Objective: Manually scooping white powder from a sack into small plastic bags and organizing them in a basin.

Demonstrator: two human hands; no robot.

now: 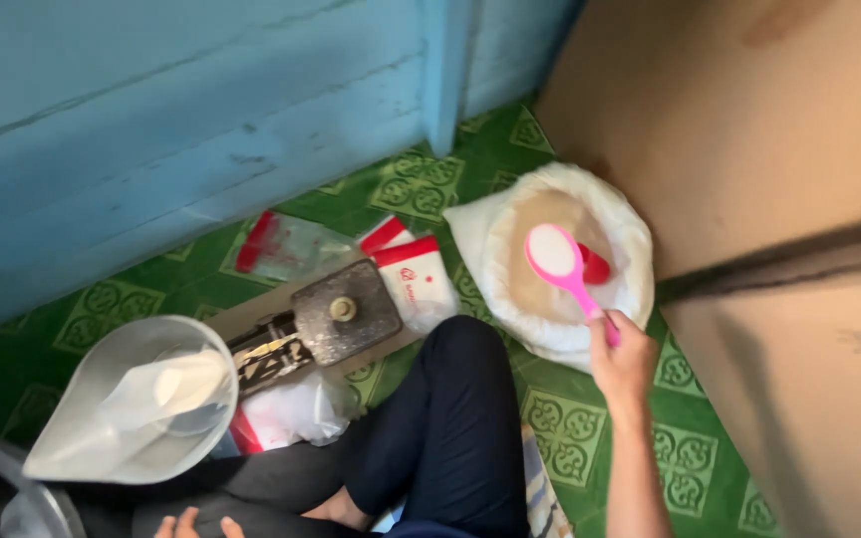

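Observation:
My right hand [622, 361] grips the handle of a pink spoon [558, 261] whose bowl is filled with white powder. The spoon hovers over an open white sack [622, 231] of pale flour, rolled down at the rim; a red scoop [597, 266] lies inside it. Only the fingertips of my left hand [189, 523] show at the bottom edge, near a clear plastic jug [132, 399] that holds some white powder. Whether that hand holds the jug is hidden. My knee in dark trousers [450, 408] is between them.
A small metal scale [339, 313] sits on the green patterned floor [560, 428]. Red and white packets [413, 276] and clear bags [286, 247] lie beside it. A blue wooden wall [151, 130] is behind, a brown cabinet [779, 149] at the right.

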